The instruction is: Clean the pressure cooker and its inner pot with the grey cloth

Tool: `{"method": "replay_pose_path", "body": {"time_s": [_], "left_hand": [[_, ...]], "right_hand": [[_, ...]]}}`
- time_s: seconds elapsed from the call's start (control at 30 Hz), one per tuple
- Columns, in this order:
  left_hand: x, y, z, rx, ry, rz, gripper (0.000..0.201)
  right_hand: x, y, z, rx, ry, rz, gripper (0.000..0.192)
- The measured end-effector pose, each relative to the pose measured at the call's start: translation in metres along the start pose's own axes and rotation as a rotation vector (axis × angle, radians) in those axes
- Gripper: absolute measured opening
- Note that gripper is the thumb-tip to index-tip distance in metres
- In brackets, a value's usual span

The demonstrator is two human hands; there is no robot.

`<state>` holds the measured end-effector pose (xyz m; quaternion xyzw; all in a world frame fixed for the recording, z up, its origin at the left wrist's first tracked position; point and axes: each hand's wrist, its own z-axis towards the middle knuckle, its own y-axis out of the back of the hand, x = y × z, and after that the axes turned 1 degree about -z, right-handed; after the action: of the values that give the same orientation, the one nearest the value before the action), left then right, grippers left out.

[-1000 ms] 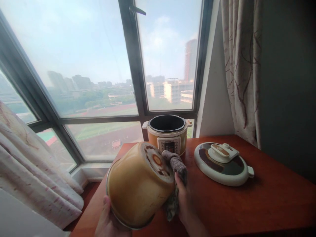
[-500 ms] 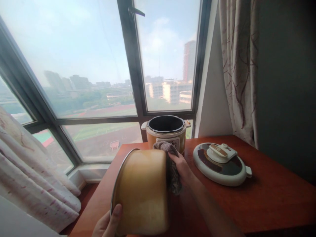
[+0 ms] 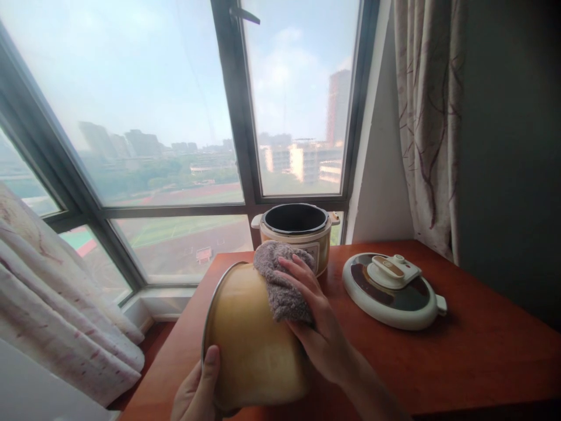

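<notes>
A gold-coloured inner pot [image 3: 245,351] is tipped on its side above the table, its metal rim towards the left. My left hand [image 3: 199,383] grips that rim at the lower left, thumb on the outer wall and the other fingers mostly hidden. With my right hand [image 3: 313,316] I press a grey-brown fluffy cloth [image 3: 280,280] against the pot's outside, near its upper right. Behind the pot stands the cooker body [image 3: 322,248], dark inside and without its lid; the cloth partly covers its front panel.
To the right on the reddish-brown table [image 3: 482,356] lies the cooker lid [image 3: 394,298], handle up. Windows [image 3: 166,117] rise beyond the table's far edge. One curtain [image 3: 56,310] hangs at the left, another [image 3: 432,128] at the right.
My right hand and the cloth have come round from the pot's base to its outer side wall. The pot has turned slightly, with my left hand still on its rim.
</notes>
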<state>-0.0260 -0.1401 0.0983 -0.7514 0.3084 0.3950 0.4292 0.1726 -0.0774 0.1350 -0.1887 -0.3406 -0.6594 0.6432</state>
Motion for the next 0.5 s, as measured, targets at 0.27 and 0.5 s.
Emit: {"method": "replay_pose_path", "body": {"time_s": [0.27,0.5], "left_hand": [[-0.014,-0.011,-0.001,-0.010,-0.027,-0.226,0.085],[-0.018,-0.002,0.006,0.013,-0.060,-0.226,0.080]], "right_hand": [[-0.007,-0.019,-0.062,0.140,0.011,-0.042,0.051],[-0.050,-0.041,-0.107,-0.051,-0.080,-0.048,0.047]]}}
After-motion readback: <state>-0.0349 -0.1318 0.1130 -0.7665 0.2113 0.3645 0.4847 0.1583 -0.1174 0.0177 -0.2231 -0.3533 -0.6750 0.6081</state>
